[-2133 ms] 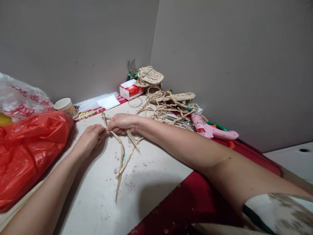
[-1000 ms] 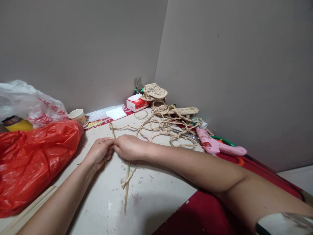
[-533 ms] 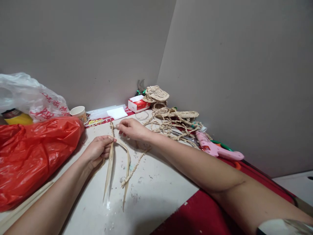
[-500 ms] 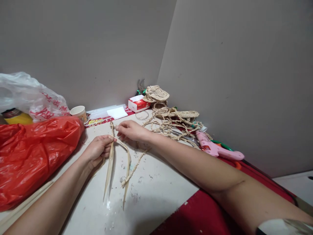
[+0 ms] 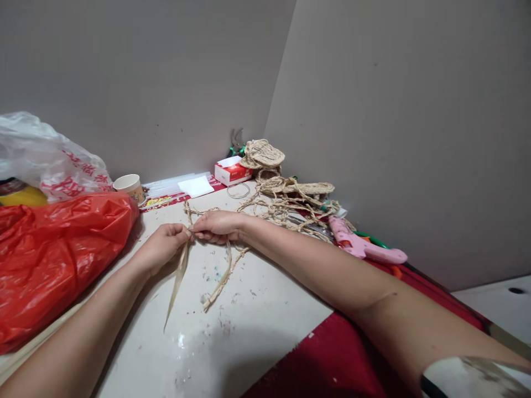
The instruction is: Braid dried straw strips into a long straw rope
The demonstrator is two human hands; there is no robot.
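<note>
Both hands meet over the white tabletop around a thin braid of pale dried-leaf strips [image 5: 188,212]. My left hand [image 5: 168,243] is closed, thumb and fingers pinching the strips where the braid ends; a loose flat strip [image 5: 176,284] hangs below it toward me. My right hand [image 5: 215,225] is closed as well, its fingertips against the left thumb, gripping a strip whose tail [image 5: 228,260] droops below the palm. The free end of a braided cord [image 5: 215,297] lies on the table beneath the right wrist.
Braided cord [image 5: 282,207] and coiled pieces [image 5: 263,153] heap at the back right, beside a pink glue gun [image 5: 365,246]. A tissue box [image 5: 232,172], pruning shears [image 5: 237,145] and paper cup [image 5: 129,187] stand behind. A red plastic bag [image 5: 70,249] lies left.
My right hand has come down and toward the left hand, and their fingertips now meet at the braid. The hanging strip on the right has been drawn up with it.
</note>
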